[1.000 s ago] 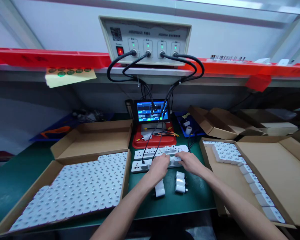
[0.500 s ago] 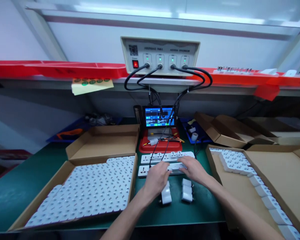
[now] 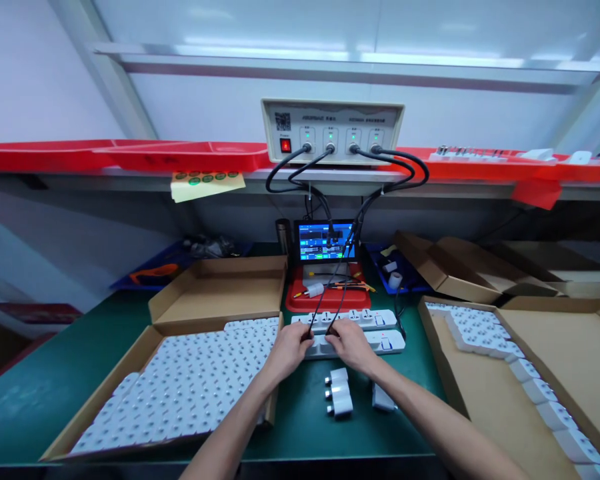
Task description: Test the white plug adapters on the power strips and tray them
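Observation:
Two white power strips lie one behind the other at the middle of the green table: a front power strip [image 3: 394, 342] and a rear power strip [image 3: 384, 319]. My left hand [image 3: 289, 345] is at the front strip's left part, its fingertips pinched on a thin black cable [image 3: 314, 315]. Just to its right, my right hand [image 3: 351, 343] pinches a second black cable [image 3: 338, 308] over the same strip. The cable ends are hidden by my fingers. Nearer to me lie several white plug adapters [image 3: 340, 395] in a row, and another white adapter [image 3: 383, 398] is partly behind my right forearm.
A cardboard box [image 3: 155, 331] full of white adapters stands left; a part-filled cardboard box [image 3: 480, 380] stands right. Behind the strips are a red tray [image 3: 300, 307] and a lit screen [image 3: 325, 241]. A tester [image 3: 340, 123] with thick black cables sits on the shelf above.
My hands have come closer together, the right one moving left along the front strip. Both now pinch the hanging cables. The view has shifted slightly.

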`<state>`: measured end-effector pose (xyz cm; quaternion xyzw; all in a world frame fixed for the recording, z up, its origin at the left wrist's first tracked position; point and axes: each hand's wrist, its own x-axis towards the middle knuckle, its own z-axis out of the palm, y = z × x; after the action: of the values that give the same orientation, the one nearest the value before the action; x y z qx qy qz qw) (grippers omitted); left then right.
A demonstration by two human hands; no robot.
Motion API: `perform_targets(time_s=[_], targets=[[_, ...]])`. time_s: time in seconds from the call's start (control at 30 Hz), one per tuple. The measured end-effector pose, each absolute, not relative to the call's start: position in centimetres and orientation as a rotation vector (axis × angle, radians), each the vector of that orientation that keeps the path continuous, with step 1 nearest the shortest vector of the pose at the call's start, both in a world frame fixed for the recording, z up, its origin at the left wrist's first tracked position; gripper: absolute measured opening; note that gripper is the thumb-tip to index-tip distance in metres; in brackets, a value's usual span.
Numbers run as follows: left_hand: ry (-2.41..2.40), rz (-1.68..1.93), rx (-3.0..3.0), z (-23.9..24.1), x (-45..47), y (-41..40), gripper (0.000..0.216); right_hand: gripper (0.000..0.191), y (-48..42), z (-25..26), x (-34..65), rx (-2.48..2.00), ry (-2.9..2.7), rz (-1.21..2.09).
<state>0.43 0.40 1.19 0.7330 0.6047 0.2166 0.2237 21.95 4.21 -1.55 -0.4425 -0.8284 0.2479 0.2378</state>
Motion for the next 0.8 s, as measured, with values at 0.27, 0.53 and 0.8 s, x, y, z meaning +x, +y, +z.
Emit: perform_targets(time_s=[0.27, 0.53, 0.8], targets=[[1.605, 0.861, 2.009, 1.9, 0.6, -0.2, 0.017, 0.013, 6.2, 0.9, 30.2, -1.285, -2.134, 0.852], [1.400, 0.778, 1.886, 2.1, 9.1, 1.6, 0.019, 0.014, 5.6, -0.1, 35.8, -1.334, -2.134, 0.916], [1.496, 0.598, 1.971, 0.6, 11.8, 3.4, 0.017, 0.016, 5.5, -0.8, 34.8, -1.337, -2.146, 0.834]])
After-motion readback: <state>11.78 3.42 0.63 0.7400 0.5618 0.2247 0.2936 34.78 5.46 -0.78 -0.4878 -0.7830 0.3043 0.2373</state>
